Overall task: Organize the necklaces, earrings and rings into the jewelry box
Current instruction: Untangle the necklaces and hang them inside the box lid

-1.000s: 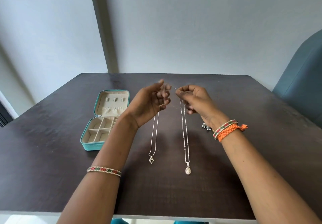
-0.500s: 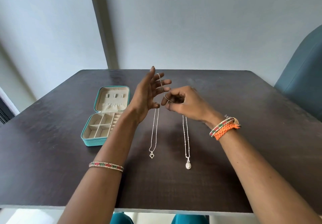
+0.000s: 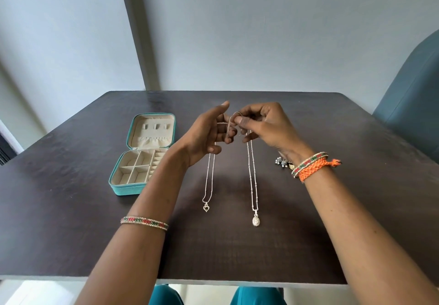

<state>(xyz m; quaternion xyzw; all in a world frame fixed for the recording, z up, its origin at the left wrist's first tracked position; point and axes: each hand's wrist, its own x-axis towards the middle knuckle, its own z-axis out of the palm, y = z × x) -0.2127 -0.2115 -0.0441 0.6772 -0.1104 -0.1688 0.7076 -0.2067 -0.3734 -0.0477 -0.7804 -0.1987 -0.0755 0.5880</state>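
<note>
Two hands of mine are raised together over the dark table (image 3: pixel 71 209), forearms reaching in from the near edge and nearly meeting at the fingertips. My left hand (image 3: pixel 206 136) stands on edge with its palm turned toward the right one, thumb pointing up and away, fingers loosely bent; thin chain lies across those fingers, though I cannot tell whether they grip it. My right hand (image 3: pixel 266 126) is curled, thumb and forefinger pinching a small loop of chain just beside my left fingertips. From below my left fingers the heart-pendant necklace (image 3: pixel 206 208) runs toward me along the table; from below my right fingers the oval-pendant necklace (image 3: pixel 255 221) runs likewise, a little longer, the two well apart at their pendants. Which chain forms the pinched loop I cannot make out. Left of my left fingers, beyond the wrist, the jewelry box (image 3: pixel 118 189) lies open, lid back, its compartments showing. Behind my right wrist a small cluster of earrings (image 3: pixel 281 162) rests on the table. Half a second ago my left fingers were spread wider and held higher, with the chain draped over them, and my right hand sat lower; since then the hands have drawn closer and the loop has gathered between them.
</note>
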